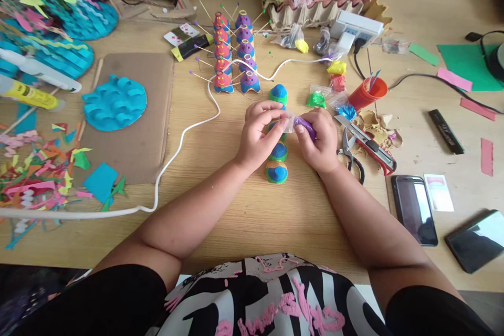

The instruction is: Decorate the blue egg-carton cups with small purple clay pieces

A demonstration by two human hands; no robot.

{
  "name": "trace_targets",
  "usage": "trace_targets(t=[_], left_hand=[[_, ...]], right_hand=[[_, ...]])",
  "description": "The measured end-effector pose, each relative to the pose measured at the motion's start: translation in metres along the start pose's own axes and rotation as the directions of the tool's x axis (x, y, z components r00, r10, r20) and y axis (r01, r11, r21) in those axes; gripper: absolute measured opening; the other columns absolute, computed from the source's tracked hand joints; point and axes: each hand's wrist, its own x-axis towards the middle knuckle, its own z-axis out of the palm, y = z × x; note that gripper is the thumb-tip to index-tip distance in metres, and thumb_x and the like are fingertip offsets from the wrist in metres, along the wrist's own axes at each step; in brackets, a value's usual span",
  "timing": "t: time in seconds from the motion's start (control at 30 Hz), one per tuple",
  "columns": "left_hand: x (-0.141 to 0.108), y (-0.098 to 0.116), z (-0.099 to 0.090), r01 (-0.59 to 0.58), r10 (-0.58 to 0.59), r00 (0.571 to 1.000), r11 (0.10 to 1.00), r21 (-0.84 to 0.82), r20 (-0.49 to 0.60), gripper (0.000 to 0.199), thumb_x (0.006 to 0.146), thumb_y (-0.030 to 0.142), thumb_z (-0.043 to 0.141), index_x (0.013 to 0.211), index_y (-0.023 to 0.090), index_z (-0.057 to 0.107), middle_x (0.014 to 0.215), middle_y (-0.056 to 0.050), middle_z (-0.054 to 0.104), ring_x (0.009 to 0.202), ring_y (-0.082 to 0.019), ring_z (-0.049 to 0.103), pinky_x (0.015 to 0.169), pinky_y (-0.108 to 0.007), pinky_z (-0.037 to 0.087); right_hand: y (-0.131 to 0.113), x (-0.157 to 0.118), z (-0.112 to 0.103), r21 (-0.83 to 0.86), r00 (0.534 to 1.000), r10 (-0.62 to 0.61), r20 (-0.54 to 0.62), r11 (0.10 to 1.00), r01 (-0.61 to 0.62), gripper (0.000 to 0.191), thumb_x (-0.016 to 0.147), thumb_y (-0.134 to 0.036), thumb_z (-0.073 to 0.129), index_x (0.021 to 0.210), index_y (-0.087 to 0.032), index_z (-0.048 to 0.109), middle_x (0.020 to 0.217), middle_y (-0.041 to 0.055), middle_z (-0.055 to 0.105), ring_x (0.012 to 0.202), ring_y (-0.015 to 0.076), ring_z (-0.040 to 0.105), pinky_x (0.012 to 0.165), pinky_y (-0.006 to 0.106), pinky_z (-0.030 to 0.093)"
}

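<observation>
**A:** Two hands met at the middle of the wooden table. What were the fingers doing?

**B:** The right hand had its fingers closed around a lump of purple clay in a clear plastic wrapper. The left hand pinched the wrapper's open end between thumb and fingertips, so both hands gripped the same small packet, just above a row of blue, green and orange clay domes.

**A:** What lay around them?

**B:** Just right of the right hand sat scissors and a red utility knife; farther out, two phones. Behind the hands stood painted cones stuck with pins, and a white cable looped across the left side.

**A:** What could have gone wrong?

**B:** In my judgement, a hard tug on the wrapper could have torn it or dropped the clay onto the domes below, denting them. A wrist sliding right might also have met the knife.

**A:** And the arms?

**B:** Both forearms angled inward from the body, wrists low near the table, hands curled toward each other.
</observation>
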Motion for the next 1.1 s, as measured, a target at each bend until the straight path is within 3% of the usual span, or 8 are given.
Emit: trace_targets(t=[0.23, 0.6, 0.87, 1.1], left_hand=[[0.0012, -0.0025, -0.0010, 0.025, -0.025, 0.991, 1.000, -0.001, 0.135, 0.046, 0.110, 0.065, 0.064, 0.122, 0.029, 0.088, 0.145, -0.010, 0.076, 0.145, -0.027, 0.068, 0.132, -0.047, 0.052], [0.0007, -0.0037, 0.0009, 0.051, -0.039, 0.985, 0.996, -0.067, 0.169, 0.048, 0.105, 0.071, 0.069, 0.119, 0.029, 0.089, 0.152, -0.011, 0.074, 0.148, -0.029, 0.067, 0.134, -0.052, 0.050], [-0.0011, -0.0051, 0.0037, -0.049, 0.048, 0.994, 0.999, 0.002, 0.099, 0.030, 0.106, 0.059, 0.075, 0.112, 0.032, 0.088, 0.145, -0.007, 0.075, 0.148, -0.028, 0.063, 0.136, -0.056, 0.048], [-0.0003, -0.0080, 0.0038, -0.129, 0.126, 0.991, 0.989, 0.075, 0.036, 0.017, 0.107, 0.045, 0.078, 0.108, 0.032, 0.087, 0.128, -0.005, 0.079, 0.141, -0.025, 0.065, 0.132, -0.053, 0.053]], right_hand=[[0.0011, 0.0006, -0.0032, -0.007, 1.000, 0.015, 0.003, 1.000, -0.015, 0.035, 0.116, -0.050, 0.049, 0.096, -0.027, 0.065, 0.084, 0.0045, 0.064, 0.080, 0.0249, 0.062, 0.081, 0.047, 0.050], [0.0006, 0.0025, -0.0047, -0.099, 0.997, -0.051, 0.053, 0.994, 0.056, 0.039, 0.114, -0.054, 0.043, 0.089, -0.027, 0.056, 0.079, 0.0042, 0.060, 0.076, 0.0255, 0.059, 0.084, 0.048, 0.050], [-0.0017, 0.0017, -0.0034, -0.080, 0.996, -0.073, 0.050, 0.994, 0.076, 0.037, 0.115, -0.052, 0.043, 0.091, -0.027, 0.056, 0.078, 0.0030, 0.059, 0.076, 0.0249, 0.059, 0.086, 0.049, 0.051], [-0.0021, 0.0018, -0.0028, -0.091, 0.996, -0.056, 0.063, 0.994, 0.062, 0.036, 0.114, -0.051, 0.045, 0.093, -0.027, 0.060, 0.080, 0.0032, 0.062, 0.077, 0.0242, 0.060, 0.087, 0.048, 0.050]])
